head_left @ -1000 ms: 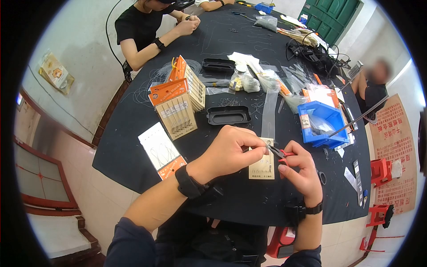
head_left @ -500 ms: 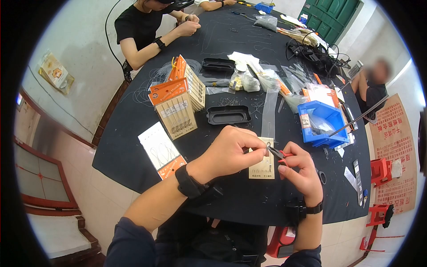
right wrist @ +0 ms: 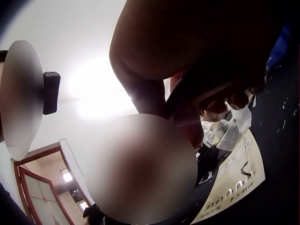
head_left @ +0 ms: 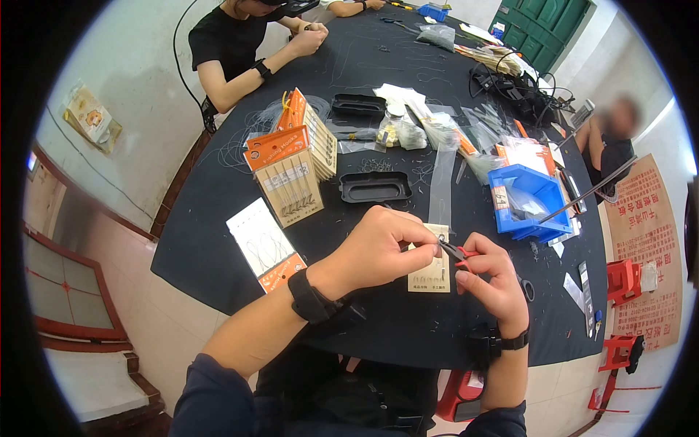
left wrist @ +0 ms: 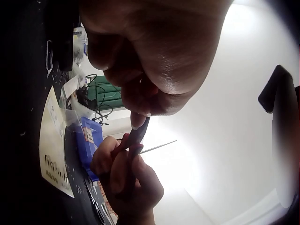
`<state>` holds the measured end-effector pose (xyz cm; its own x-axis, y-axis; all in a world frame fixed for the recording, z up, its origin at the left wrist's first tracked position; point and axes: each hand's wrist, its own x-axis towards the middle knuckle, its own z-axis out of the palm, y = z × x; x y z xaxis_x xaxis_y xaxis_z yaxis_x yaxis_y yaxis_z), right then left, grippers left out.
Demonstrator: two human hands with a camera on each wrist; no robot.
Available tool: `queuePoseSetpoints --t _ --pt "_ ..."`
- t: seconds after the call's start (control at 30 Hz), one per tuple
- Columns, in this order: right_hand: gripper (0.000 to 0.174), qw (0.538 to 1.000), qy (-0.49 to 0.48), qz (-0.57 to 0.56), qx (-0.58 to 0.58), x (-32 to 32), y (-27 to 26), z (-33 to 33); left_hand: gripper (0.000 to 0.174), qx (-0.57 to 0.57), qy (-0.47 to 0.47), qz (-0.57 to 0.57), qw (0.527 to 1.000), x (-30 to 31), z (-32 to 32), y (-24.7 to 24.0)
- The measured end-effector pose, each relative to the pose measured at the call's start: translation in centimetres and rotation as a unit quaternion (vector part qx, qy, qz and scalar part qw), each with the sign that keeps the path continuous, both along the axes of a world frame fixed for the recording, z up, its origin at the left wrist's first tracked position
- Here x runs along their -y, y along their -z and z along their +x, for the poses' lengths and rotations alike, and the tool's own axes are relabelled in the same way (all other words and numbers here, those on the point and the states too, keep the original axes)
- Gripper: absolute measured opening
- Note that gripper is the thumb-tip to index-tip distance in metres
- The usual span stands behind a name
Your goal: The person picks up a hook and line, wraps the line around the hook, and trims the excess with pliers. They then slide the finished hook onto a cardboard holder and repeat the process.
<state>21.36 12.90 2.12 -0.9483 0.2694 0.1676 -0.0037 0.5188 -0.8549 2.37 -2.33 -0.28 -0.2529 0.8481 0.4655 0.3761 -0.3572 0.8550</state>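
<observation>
In the head view my left hand (head_left: pixel 382 247) pinches a small thing between thumb and forefinger; its kind I cannot tell. The dark nose of red-handled pliers (head_left: pixel 453 251) reaches right to those fingertips. My right hand (head_left: pixel 495 280) grips the pliers by the handles, which show red between its fingers. Under both hands lies a cream card (head_left: pixel 428 282) with a row of fishing hooks near its lower edge. This card (left wrist: pixel 54 140) also shows at the left of the left wrist view and, in the right wrist view, as a bent-looking card (right wrist: pixel 234 178) at lower right.
Packs of fishing hooks (head_left: pixel 291 186) stand left of centre, beside a white card with line loops (head_left: pixel 255 233). A black tray (head_left: pixel 375 189) lies beyond my hands. To the right are a blue bin (head_left: pixel 520 226) and scissors (head_left: pixel 527 291). Another person (head_left: pixel 237 58) sits at the far left.
</observation>
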Motion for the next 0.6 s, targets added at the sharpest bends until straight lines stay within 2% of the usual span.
queuePoseSetpoints --t 0.6 --pt "0.027 1.0 -0.015 0.01 0.002 0.1 -0.23 -0.04 0.012 0.001 0.0 -0.014 1.0 -0.01 -0.15 0.04"
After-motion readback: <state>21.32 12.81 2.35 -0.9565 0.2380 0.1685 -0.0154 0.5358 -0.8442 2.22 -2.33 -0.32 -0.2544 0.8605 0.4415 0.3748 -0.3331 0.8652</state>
